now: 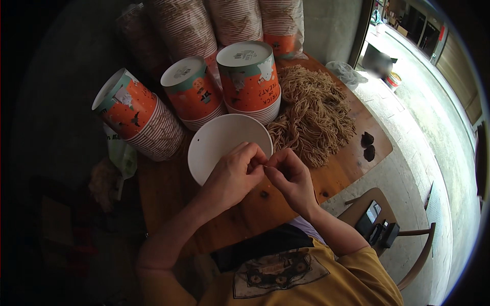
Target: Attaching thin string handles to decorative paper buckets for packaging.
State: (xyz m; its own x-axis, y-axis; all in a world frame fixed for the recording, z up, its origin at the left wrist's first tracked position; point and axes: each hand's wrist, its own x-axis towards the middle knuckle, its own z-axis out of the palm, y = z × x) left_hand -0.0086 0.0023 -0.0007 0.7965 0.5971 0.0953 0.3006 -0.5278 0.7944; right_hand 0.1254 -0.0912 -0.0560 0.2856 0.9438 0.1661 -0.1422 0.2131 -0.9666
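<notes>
Both hands are set with bent fingers and their fingertips brought together. The left hand (236, 171) covers the near-right rim of a white round paper bucket (219, 135), which opens upward on the wooden tabletop (224, 224); the right hand (293, 178) sits just right of it. I cannot tell what, if anything, my fingertips pinch: the fingers hide it. The bucket's outer wall is mostly hidden; one dark spot shows inside, at left. A heap of tan cord (316, 115) lies to the right, strand ends indistinct. Behind are three inverted stacks of orange-and-green buckets (250, 94). Plastic-wrapped stacks (236, 23) are cut off above. Two dark objects (368, 153) near the right edge are unidentifiable.
</notes>
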